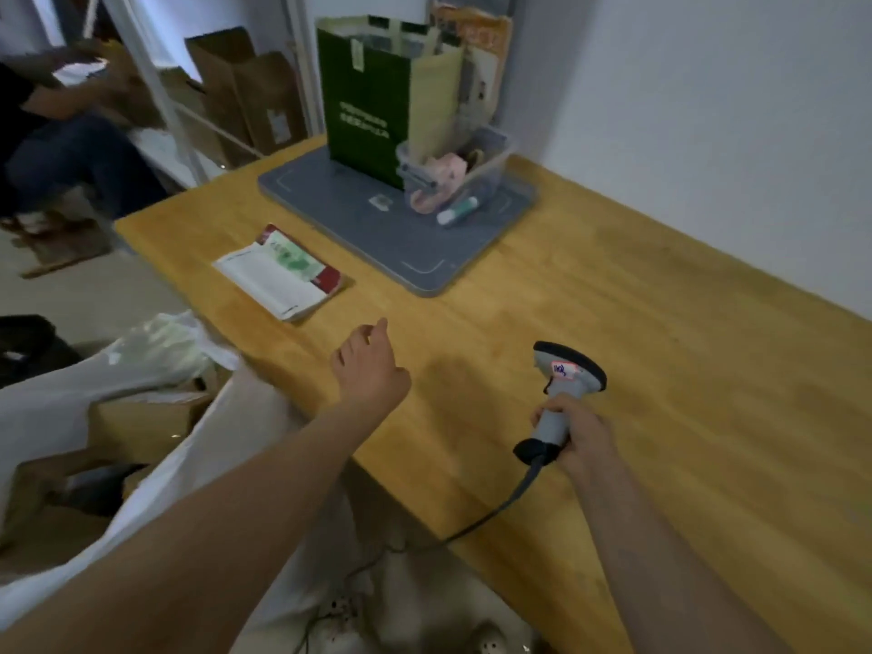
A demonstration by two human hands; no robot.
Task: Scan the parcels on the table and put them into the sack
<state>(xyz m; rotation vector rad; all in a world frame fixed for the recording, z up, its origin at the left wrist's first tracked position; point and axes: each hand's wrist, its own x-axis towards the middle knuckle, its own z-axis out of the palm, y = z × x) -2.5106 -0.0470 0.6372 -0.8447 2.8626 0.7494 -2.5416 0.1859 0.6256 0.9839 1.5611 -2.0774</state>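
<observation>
White-and-red flat parcel (280, 273) lies on the wooden desk (660, 346) near the open white sack (155, 365); my left hand (370, 365) hovers loose and empty toward it; my right hand (573, 434) grips the grey scanner (564, 389), ready to aim.

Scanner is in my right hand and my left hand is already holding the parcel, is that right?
Not quite. In the head view the left hand is empty, short of the parcel, which lies on the table. The scanner is in the right hand, as you said.
</observation>
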